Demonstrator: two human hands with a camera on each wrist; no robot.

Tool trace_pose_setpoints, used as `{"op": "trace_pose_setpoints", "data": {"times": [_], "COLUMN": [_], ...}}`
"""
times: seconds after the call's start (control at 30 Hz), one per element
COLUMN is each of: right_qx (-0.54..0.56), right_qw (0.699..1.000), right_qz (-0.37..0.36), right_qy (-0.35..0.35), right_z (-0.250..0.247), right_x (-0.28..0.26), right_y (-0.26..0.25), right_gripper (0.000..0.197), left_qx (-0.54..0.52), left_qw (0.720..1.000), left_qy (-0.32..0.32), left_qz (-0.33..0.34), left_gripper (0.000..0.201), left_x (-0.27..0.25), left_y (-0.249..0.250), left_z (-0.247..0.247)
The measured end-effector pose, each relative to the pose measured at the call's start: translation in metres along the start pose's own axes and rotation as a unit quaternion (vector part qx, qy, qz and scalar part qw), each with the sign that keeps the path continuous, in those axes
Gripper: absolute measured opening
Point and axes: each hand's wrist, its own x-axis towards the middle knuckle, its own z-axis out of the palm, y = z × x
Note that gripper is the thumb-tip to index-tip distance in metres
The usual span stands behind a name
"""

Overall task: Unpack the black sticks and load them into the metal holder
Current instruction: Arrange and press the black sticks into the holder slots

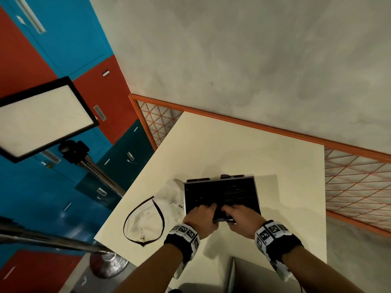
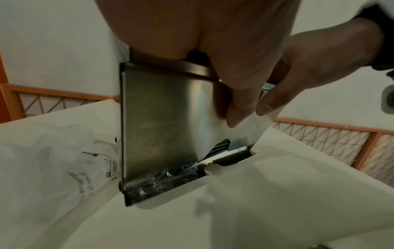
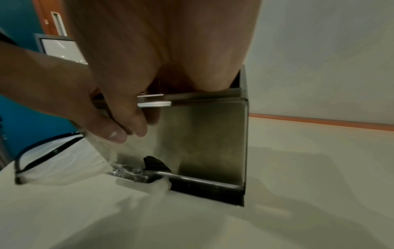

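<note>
The metal holder [image 1: 221,195] stands on the cream table [image 1: 232,144], its open top full of black sticks [image 1: 220,192]. My left hand [image 1: 201,214] and right hand [image 1: 241,214] grip its near rim side by side, with fingers curled inside on the sticks. Both thumbs lie on the outer wall [image 2: 162,121]. In the wrist views a few black sticks [image 3: 153,163] show in the slot at the bottom of that wall. Crinkled clear wrap [image 2: 162,176] lies in the bottom tray beside them.
An emptied clear plastic bag [image 1: 148,216] with a black rim strip lies on the table left of the holder. An orange mesh fence [image 1: 355,182] runs behind and to the right. A light panel [image 1: 42,119] on a metal stand is at the left, by coloured lockers.
</note>
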Motion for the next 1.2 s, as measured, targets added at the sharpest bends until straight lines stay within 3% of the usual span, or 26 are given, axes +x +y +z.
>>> {"op": "trace_pose_setpoints", "data": {"times": [0.27,0.53,0.7,0.87,0.93,1.03,1.2], "right_qx": [-0.054,0.011,-0.038,-0.077,-0.082,-0.089,-0.065], "right_qw": [0.997,0.997,0.993,0.978,0.976,0.983,0.99], "right_qz": [0.042,0.05,0.04,0.08,0.068,0.05,0.044], "right_qy": [-0.045,-0.058,-0.106,-0.175,-0.191,-0.154,-0.117], "right_z": [0.001,0.003,0.0,-0.005,-0.003,-0.009,-0.004], "right_x": [0.01,0.012,0.019,0.028,0.033,0.029,0.029], "right_y": [-0.009,-0.006,-0.017,-0.037,-0.036,-0.032,-0.021], "right_gripper": [0.044,0.058,0.04,0.014,0.028,0.008,0.033], "left_qx": [-0.024,-0.009,-0.032,-0.052,-0.054,-0.045,-0.028], "left_qw": [0.999,0.999,0.997,0.996,0.996,0.996,0.996], "left_qy": [0.029,-0.033,-0.042,-0.027,-0.02,-0.021,-0.027], "left_qz": [-0.003,-0.042,-0.061,-0.07,-0.071,-0.075,-0.082], "left_gripper": [0.046,0.037,0.039,0.043,0.044,0.041,0.038], "left_x": [-0.001,-0.002,0.0,0.002,0.002,0.002,0.002], "left_y": [0.001,0.004,0.006,0.008,0.007,0.006,0.007], "left_z": [-0.001,0.001,-0.003,-0.005,-0.004,-0.003,-0.004]}}
